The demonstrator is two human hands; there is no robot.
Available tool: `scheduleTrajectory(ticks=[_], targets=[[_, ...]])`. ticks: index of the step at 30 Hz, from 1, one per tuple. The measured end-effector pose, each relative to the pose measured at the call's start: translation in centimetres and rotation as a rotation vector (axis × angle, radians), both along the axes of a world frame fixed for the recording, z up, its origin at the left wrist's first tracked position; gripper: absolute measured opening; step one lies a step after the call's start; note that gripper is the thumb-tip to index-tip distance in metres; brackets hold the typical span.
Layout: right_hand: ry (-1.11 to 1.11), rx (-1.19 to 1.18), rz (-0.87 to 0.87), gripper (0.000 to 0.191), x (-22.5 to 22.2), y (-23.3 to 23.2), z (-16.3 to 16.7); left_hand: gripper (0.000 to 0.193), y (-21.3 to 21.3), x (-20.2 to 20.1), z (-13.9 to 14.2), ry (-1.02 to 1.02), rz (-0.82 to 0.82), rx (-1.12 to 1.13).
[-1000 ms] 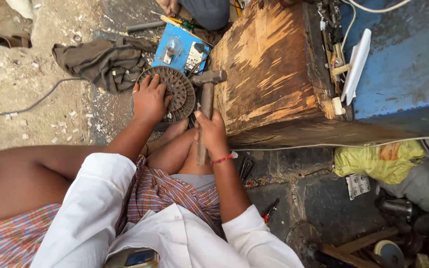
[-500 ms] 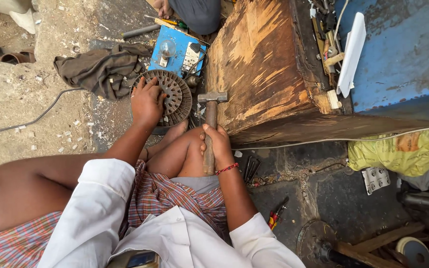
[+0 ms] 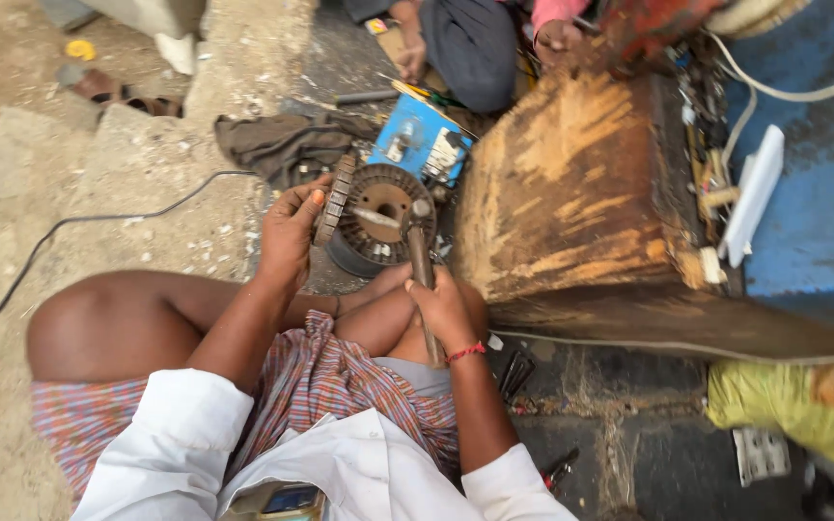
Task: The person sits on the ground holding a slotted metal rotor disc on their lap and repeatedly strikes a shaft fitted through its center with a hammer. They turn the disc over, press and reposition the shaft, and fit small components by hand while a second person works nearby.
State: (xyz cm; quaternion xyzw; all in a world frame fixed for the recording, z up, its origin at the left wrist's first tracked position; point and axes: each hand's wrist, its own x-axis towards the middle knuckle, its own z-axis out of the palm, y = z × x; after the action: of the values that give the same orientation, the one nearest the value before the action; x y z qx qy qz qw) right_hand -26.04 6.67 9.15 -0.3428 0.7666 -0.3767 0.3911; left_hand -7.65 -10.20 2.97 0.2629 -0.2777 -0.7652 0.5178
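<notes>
The left hand [image 3: 291, 232] grips the rim of a round metal stator [image 3: 374, 217] standing on edge on the ground, while the right hand [image 3: 441, 309] is clenched around the handle of a hammer [image 3: 420, 246], its head at the stator's face. The stator looks heavy, rigid and ridged, best held by its rim; right of it stands a worn wooden block [image 3: 581, 193], behind it a blue box [image 3: 422, 140] and a dark rag [image 3: 287, 145].

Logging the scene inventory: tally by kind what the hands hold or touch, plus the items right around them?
Hammer, in right hand: 1
Round ribbed metal core, steadied by left hand: 1
Blue box: 1
Dark cloth: 1
Wooden block: 1
Black cable: 1
Total: 6
</notes>
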Motion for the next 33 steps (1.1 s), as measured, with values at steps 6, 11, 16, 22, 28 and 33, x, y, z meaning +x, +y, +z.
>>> scheduleTrajectory(ticks=[6, 11, 16, 22, 28, 33], targets=[[0.410, 0.118, 0.344, 0.038, 5.6, 0.6, 1.6, 0.018, 1.3, 6.3, 2.7, 0.204, -0.156, 0.086], [0.566, 0.262, 0.548, 0.038, 10.0, -0.5, 1.1, 0.019, 1.8, 9.4, 3.8, 0.123, -0.260, 0.072], [0.689, 0.382, 0.646, 0.045, 11.3, -3.1, -2.0, 0.020, 2.5, 9.8, 3.8, 0.120, -0.282, 0.102], [0.569, 0.295, 0.676, 0.049, 10.7, -4.8, -6.9, 0.022, 2.8, 8.8, 2.5, 0.105, -0.336, 0.188], [0.645, 0.183, 0.779, 0.048, 11.3, -6.6, -10.3, 0.023, 2.2, 7.5, -0.6, 0.122, -0.362, 0.219], [0.829, 0.208, 0.869, 0.053, 11.1, -7.2, -10.1, 0.024, 1.3, 7.2, -1.9, 0.052, -0.413, 0.237]])
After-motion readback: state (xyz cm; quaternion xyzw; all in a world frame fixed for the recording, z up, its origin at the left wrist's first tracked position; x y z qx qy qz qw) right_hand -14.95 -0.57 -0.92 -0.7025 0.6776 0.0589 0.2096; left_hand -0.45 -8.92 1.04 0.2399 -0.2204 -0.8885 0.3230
